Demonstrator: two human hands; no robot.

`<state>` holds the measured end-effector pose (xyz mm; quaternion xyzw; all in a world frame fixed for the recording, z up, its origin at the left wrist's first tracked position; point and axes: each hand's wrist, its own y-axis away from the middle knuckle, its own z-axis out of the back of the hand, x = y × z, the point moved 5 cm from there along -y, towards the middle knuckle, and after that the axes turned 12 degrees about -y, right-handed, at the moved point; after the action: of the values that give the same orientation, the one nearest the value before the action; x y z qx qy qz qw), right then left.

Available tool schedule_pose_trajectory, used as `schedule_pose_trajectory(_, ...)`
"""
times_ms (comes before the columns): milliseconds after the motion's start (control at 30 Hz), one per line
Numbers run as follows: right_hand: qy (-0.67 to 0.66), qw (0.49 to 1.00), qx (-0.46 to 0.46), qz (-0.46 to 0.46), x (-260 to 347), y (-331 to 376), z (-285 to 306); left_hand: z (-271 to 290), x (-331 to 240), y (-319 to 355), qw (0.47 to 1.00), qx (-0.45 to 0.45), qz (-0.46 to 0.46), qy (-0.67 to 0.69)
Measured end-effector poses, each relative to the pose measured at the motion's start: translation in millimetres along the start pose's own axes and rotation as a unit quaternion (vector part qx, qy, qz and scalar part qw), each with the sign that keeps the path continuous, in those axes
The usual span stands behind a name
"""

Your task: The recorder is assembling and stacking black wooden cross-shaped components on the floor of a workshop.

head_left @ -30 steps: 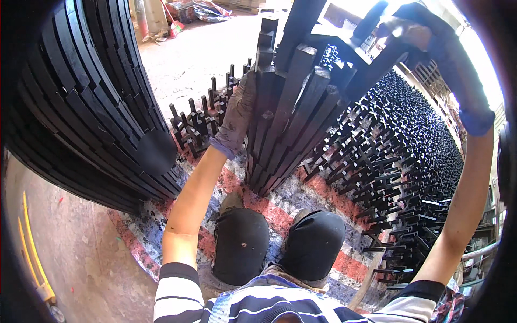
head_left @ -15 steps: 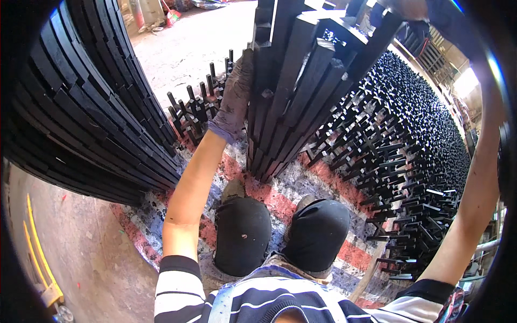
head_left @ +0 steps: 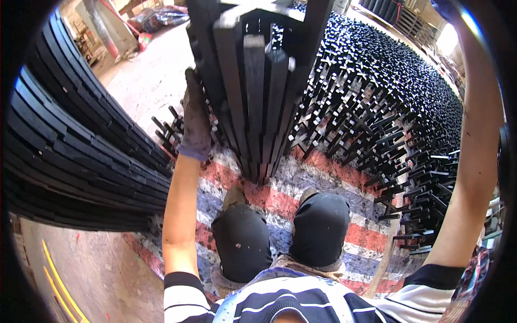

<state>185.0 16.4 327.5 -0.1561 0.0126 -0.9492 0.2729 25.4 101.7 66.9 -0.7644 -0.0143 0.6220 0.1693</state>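
Note:
A tall bundle of long black square bars [head_left: 253,91] stands on end before my knees, its upper ends splayed and light-coloured on some faces. My left hand [head_left: 196,116], in a dark stained glove with a purple cuff, lies along the bundle's left side with its fingers stretched upward. Of my right hand [head_left: 445,8], only a bit of purple glove shows at the upper right rim, at the end of my raised arm. Its fingers are hidden, and whether it touches anything cannot be seen.
Curved-looking stacks of long black bars [head_left: 81,140] rise at the left. A dense field of standing black bars [head_left: 388,81] fills the right and far side. Under my feet lies a red, white and blue striped sheet [head_left: 280,202]. Yellow bars [head_left: 62,285] show at the lower left.
My right hand has gone from the bundle's top to the upper right rim. The bundle sits farther left and straighter in view. My left hand remains beside it; the whole view has shifted.

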Motion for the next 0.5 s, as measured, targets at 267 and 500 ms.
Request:
schedule_pose_trajectory(267, 0.061, 0.994, 0.050, -0.081, 13.5, 0.4, -35.5, 6.0, 9.4, 14.6, 0.998, -0.003, 0.050, 0.024)
schedule_pose_trajectory(500, 0.080, 0.974, -0.186, 0.107, -34.6, 14.6, -13.3, 45.4, 23.4, 7.1, 0.999, -0.039, -0.036, 0.003)
